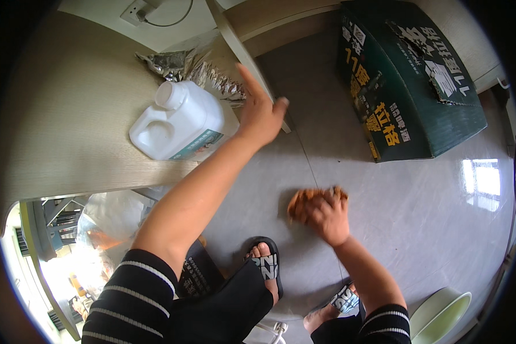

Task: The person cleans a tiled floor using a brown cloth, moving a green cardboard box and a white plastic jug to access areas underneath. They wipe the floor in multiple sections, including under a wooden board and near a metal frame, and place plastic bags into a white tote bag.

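Could lose the crumpled orange-brown fabric cloth [300, 203] if pressing harder than gripping, with only loose folds to hold on the smooth gray tiled floor [384, 235]. Could also snag toward 7 o'clock on the black open-toed slipper [265, 261], if dragged too near. Might topple the white plastic jug with a moulded handle [183, 117], at 10 o'clock on the pale wood-grain worktop [80, 132], if swinging the left forearm wide, being so close to it.

Lies on the floor, bunched into a rough oval, with darker brown patches toward 1 o'clock; cannot tell whether damp, being largely covered. Clamped there under the right hand [327, 218], with fingers curled over the folds.

Farther out, at 11 o'clock, spreads the bare left hand [261, 114] with thumb and forefinger well apart, near the pale upright panel [229, 28]; cannot tell whether touching. Stands well apart at 1 o'clock: dark green cardboard box [407, 86]. Sits between 4 and 5 o'clock: pale green round basin [441, 315].
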A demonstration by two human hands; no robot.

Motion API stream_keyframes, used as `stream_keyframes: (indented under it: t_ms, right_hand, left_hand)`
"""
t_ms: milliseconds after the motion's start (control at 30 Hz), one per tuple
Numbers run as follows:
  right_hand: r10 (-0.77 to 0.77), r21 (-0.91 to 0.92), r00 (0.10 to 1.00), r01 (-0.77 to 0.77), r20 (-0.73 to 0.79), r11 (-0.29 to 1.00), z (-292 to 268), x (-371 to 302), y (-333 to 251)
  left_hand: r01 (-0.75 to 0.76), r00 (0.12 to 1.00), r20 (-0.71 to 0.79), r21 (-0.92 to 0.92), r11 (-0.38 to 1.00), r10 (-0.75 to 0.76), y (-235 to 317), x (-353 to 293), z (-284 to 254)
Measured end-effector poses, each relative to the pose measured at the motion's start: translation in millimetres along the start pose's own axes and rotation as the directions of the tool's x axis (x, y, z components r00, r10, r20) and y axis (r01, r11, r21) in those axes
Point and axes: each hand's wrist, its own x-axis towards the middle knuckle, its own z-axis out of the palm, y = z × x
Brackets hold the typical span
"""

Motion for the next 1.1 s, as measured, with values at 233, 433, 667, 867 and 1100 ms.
stream_keyframes:
  t_ms: [233,433,667,867,1100]
  right_hand:
    - [-0.028,0.147,0.979,-0.003,0.203,0.989,-24,-57,-32]
    - [-0.024,0.142,0.988,0.002,0.152,0.99,-24,-46,-38]
    - [0.008,0.144,0.985,-0.033,0.172,0.989,-25,-43,-40]
    - [0.215,0.453,0.975,-0.214,0.051,0.865,-20,-13,-30]
    - [0.088,0.383,0.957,0.026,-0.277,0.923,-49,173,-63]
  left_hand:
    - [-0.398,0.883,-0.06,0.43,0.81,0.466,53,-70,-126]
    - [0.118,0.993,-0.108,0.742,0.66,-0.056,31,-74,-203]
    - [0.113,0.992,-0.091,0.411,0.905,-0.082,47,-106,-200]
    - [-0.111,0.99,0.118,0.359,0.927,0.073,65,-161,-209]
    - [-0.063,0.915,0.402,0.072,0.995,0.028,62,-201,-209]
